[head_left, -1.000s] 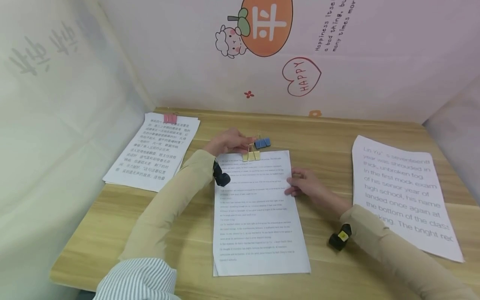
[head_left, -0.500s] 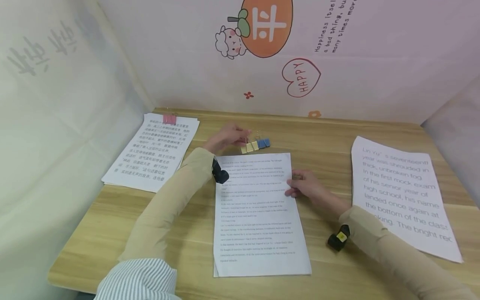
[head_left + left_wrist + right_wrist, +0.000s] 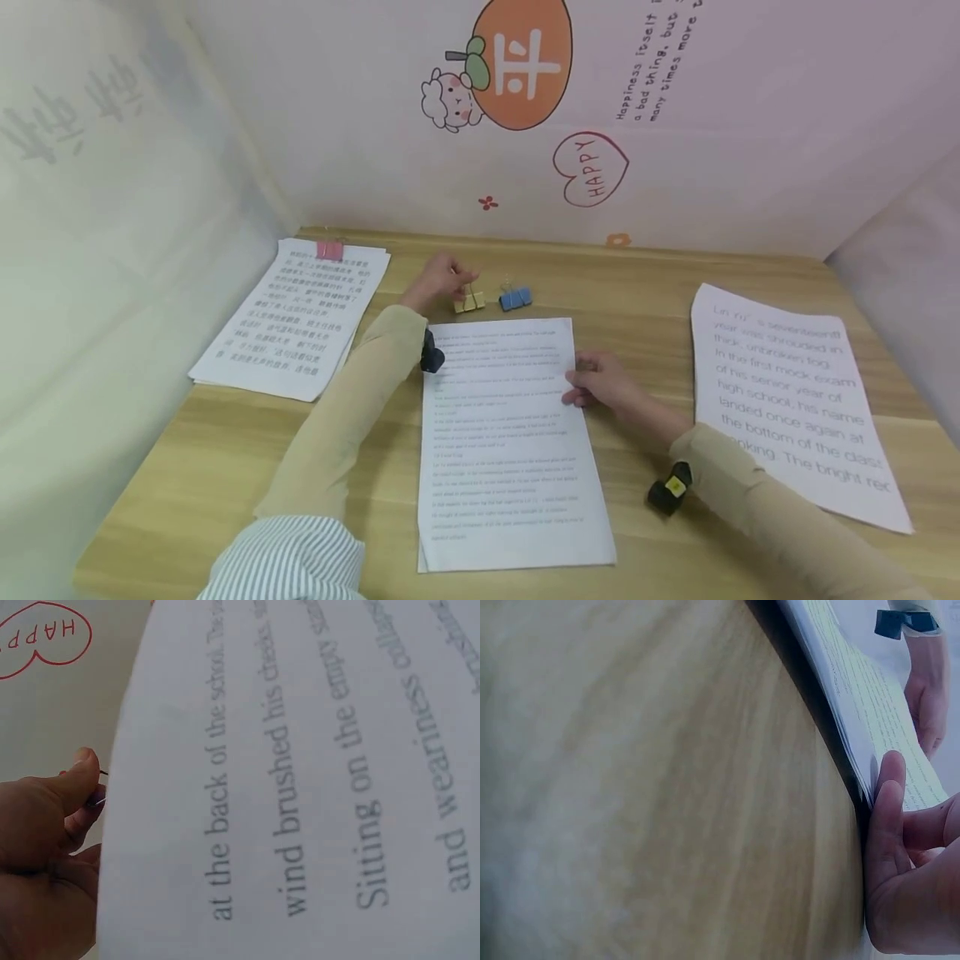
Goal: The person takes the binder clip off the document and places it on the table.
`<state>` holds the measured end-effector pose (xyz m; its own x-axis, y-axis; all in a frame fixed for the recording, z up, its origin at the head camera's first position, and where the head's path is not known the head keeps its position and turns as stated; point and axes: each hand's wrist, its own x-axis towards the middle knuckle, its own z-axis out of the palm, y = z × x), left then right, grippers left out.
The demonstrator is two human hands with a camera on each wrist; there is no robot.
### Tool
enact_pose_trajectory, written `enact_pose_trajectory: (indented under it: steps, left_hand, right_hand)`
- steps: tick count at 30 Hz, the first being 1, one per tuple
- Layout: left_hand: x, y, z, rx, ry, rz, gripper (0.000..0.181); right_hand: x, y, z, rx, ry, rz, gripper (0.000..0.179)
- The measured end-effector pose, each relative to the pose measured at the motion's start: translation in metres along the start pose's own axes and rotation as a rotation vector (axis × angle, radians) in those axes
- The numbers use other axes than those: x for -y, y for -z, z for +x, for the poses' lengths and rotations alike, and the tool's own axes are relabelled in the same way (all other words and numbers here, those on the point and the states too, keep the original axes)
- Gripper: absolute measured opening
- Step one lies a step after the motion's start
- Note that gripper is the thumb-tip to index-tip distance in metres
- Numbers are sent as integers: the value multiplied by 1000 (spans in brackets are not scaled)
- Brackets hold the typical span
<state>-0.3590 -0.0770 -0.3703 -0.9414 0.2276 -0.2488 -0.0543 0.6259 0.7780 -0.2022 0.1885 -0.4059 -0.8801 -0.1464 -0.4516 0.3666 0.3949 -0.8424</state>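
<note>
A blue-and-white striped cloth sleeve [image 3: 288, 560] lies nearest, short of the white rectangular stack of small-print paper sheets [image 3: 517, 467] and to its left. The stack is the landmark here; it lies flat on the pale wood-grain desk [image 3: 247, 467], between the two hands, its short lower edge towards the person. A black wrist-worn device [image 3: 670, 492] is to the right of the stack, on a beige cuff. The right hand [image 3: 603, 383] is at the stack's right edge, above its middle, gripping the sheets there between thumb and fingers. Further right of the stack, well apart from it, lies a white sheaf of large-print English pages [image 3: 795, 408]. To its left, also well apart, is a white sheaf of Chinese-text pages [image 3: 288, 321]. Just beyond the stack's top edge, towards its left corner, the left hand [image 3: 441, 279] pinches a small yellow metal binder clip [image 3: 470, 302], which stands apart from the paper. A small blue metal binder clip [image 3: 515, 299] is beyond the middle of the same edge, near the yellow one. Farther left of the stack, a pink metal binder clip [image 3: 329, 250] sits on the Chinese sheaf's top edge. Beyond everything rises a white printed backdrop [image 3: 360, 125] with a red heart outline [image 3: 591, 169] reading HAPPY.
</note>
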Motion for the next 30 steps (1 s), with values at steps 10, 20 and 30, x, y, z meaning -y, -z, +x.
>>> enact_pose_trajectory:
  steps: [10,20,30]
  left_hand:
    - [2,-8,-2,-114,-59,40,24]
    - [5,-12,-1,-181,-110,135,21]
    - [6,-14,1,-208,-156,208,20]
  right_hand:
    - [-5,1,2,-9,9,10,47]
    - [-3,1,-1,6,14,19,46]
    - [-4,25,-11,-3,8,39,42]
